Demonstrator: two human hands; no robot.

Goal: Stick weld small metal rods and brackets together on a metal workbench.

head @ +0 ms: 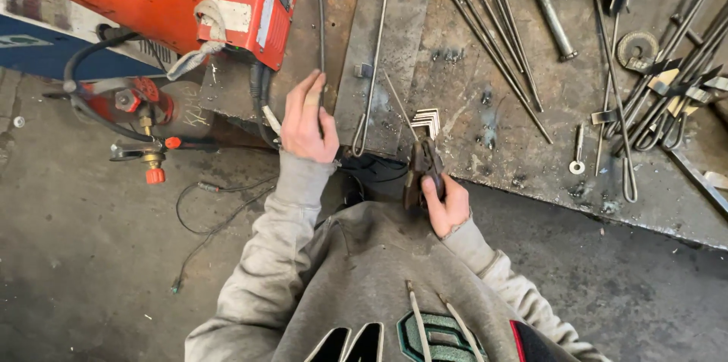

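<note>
Electrode holder [419, 172], dark and worn, sits in the right hand [446, 206], whose fingers wrap closed around its handle at the near edge of the steel welding table [485, 127]. Its jaws point up at a small stack of bent metal angle pieces [427, 121] just beyond. The left hand [307, 121] closes loosely on a black cable [321, 36] below the orange welding machine [254, 6]. A long hooked rod [373, 59] lies between the hands.

Stained grey concrete floor [91, 256] under a scorched steel workbench [485, 134], daylight.
</note>
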